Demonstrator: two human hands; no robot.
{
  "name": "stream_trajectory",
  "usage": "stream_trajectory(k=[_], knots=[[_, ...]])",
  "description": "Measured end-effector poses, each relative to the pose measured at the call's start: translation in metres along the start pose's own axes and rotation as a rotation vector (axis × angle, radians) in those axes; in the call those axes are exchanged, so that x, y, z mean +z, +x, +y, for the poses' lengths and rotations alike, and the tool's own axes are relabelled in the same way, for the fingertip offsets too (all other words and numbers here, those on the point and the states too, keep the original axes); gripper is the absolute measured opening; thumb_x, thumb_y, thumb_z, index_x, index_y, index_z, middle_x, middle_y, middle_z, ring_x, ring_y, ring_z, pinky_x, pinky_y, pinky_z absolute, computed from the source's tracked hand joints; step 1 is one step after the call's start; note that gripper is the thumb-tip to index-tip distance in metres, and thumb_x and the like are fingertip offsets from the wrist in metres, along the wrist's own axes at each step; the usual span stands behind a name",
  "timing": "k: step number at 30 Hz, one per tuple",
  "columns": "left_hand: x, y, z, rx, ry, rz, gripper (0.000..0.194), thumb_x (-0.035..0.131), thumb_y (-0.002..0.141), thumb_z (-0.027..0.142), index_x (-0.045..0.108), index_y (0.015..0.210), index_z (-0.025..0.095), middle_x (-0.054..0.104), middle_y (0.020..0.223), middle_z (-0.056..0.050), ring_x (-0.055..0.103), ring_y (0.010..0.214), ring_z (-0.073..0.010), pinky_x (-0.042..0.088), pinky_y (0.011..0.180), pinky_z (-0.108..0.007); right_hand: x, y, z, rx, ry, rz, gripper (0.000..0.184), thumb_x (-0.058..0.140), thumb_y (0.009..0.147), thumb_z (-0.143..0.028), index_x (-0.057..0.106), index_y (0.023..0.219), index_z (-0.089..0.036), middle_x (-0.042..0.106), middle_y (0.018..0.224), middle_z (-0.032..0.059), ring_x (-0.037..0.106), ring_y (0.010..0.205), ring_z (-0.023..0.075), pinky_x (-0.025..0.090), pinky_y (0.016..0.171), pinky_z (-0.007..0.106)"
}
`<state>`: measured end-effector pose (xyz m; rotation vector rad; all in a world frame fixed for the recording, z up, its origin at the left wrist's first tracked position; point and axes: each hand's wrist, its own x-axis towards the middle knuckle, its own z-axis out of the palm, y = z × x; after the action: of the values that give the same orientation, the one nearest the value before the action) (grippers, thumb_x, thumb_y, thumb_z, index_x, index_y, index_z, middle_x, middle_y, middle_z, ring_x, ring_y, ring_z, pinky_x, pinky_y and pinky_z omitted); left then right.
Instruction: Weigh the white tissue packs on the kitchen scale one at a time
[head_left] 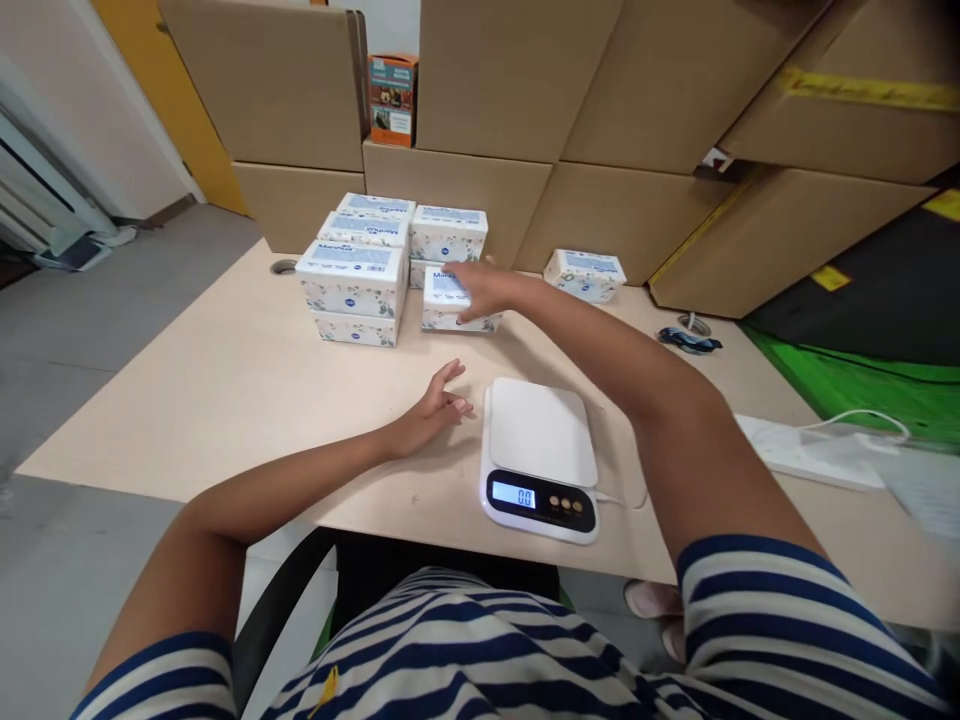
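My right hand (484,287) grips the right part of a white tissue pack (442,290) with a floral print, thumb on its front side and fingers over the top. The pack sits in front of more such packs (450,222). To the left, a two-high stack of tissue packs (349,290) stands in a row running back. My left hand (431,412) is open just above the table, fingers apart and holding nothing. Right beside it lies a white kitchen scale (538,430), its platform bare and its lit display (514,496) reading 0.0.
A single tissue pack (585,275) stands at the back right. Large cardboard boxes (480,195) wall off the table's rear, with a small orange box (392,100) on them. A dark blue item (690,341) and a white power strip (806,452) lie to the right.
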<state>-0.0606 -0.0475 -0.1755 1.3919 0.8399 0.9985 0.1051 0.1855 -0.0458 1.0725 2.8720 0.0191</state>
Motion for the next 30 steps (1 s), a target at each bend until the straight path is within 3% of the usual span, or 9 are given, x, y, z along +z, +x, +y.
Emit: stream_trajectory(k=[4,8,12,15,22,25,27,28,30], knots=[[0.000,-0.002,0.002,-0.003,-0.009,-0.006,0.100,0.076,0.102,0.076,0.029,0.182,0.039,0.017,0.194,-0.020,0.068,0.126,-0.0263,0.058,0.106,-0.046,0.030,0.031,-0.020,0.023,-0.130,0.049,0.079,0.069,0.098,-0.042,0.049,0.169,-0.015,0.061,0.168,0.0256,0.056,0.154,0.0473,0.021,0.136,0.079],[-0.002,-0.002,0.004,-0.029,0.001,-0.020,0.098,0.076,0.103,0.074,0.030,0.181,0.037,0.033,0.186,-0.021,0.068,0.127,-0.0272,0.057,0.106,-0.047,0.041,0.037,-0.030,0.081,-0.113,0.087,0.072,0.062,0.103,-0.035,0.051,0.165,-0.002,0.061,0.162,0.0348,0.060,0.146,0.0484,0.039,0.126,0.068],[-0.003,-0.002,0.003,-0.062,0.038,-0.052,0.106,0.071,0.104,0.079,0.021,0.183,0.029,0.066,0.145,-0.018,0.066,0.126,-0.0289,0.055,0.110,-0.049,0.037,0.043,-0.029,0.089,-0.098,0.094,0.065,0.058,0.104,-0.035,0.053,0.164,-0.010,0.065,0.160,0.0305,0.060,0.142,0.0459,0.053,0.110,0.060],[-0.004,-0.002,0.001,-0.068,0.039,-0.062,0.107,0.071,0.104,0.078,0.020,0.183,0.027,0.068,0.125,-0.012,0.064,0.125,-0.0287,0.054,0.112,-0.049,0.036,0.044,-0.028,0.080,-0.084,0.104,0.063,0.060,0.103,-0.033,0.055,0.164,-0.017,0.067,0.160,0.0255,0.062,0.141,0.0447,0.055,0.108,0.058],[-0.006,-0.004,0.004,-0.063,0.010,-0.051,0.096,0.075,0.106,0.071,0.030,0.179,0.030,0.069,0.124,-0.012,0.064,0.130,-0.0296,0.055,0.110,-0.048,0.040,0.035,-0.032,0.047,-0.003,0.180,0.065,0.051,0.110,-0.048,0.055,0.166,-0.017,0.062,0.168,0.0232,0.059,0.147,0.0433,0.050,0.115,0.059],[-0.008,-0.004,0.002,-0.080,0.015,-0.027,0.095,0.075,0.104,0.073,0.034,0.178,0.030,0.071,0.127,-0.013,0.064,0.135,-0.0311,0.055,0.108,-0.047,0.038,0.002,0.004,0.121,0.059,0.308,0.071,0.044,0.112,-0.060,0.053,0.169,-0.019,0.057,0.176,0.0171,0.049,0.161,0.0390,0.037,0.132,0.061],[-0.010,-0.003,-0.002,-0.081,0.012,-0.016,0.096,0.073,0.104,0.077,0.034,0.178,0.031,0.071,0.129,-0.014,0.066,0.135,-0.0318,0.056,0.107,-0.048,0.039,-0.034,0.047,0.294,0.096,0.414,0.072,0.039,0.112,-0.063,0.056,0.167,-0.019,0.058,0.176,0.0170,0.048,0.163,0.0383,0.033,0.135,0.064],[-0.010,-0.002,-0.005,-0.080,0.010,-0.018,0.095,0.072,0.104,0.078,0.034,0.178,0.032,0.072,0.130,-0.014,0.067,0.134,-0.0318,0.056,0.107,-0.048,0.041,-0.053,0.071,0.422,0.108,0.456,0.072,0.035,0.113,-0.062,0.059,0.164,-0.016,0.062,0.172,0.0205,0.050,0.160,0.0397,0.035,0.132,0.067],[-0.010,-0.002,-0.007,-0.073,0.009,-0.024,0.090,0.070,0.106,0.077,0.036,0.177,0.034,0.072,0.130,-0.014,0.069,0.132,-0.0314,0.057,0.107,-0.048,0.048,-0.088,0.119,0.592,0.114,0.488,0.078,0.029,0.113,-0.052,0.052,0.164,0.003,0.057,0.166,0.0404,0.049,0.158,0.0502,0.038,0.122,0.077]])
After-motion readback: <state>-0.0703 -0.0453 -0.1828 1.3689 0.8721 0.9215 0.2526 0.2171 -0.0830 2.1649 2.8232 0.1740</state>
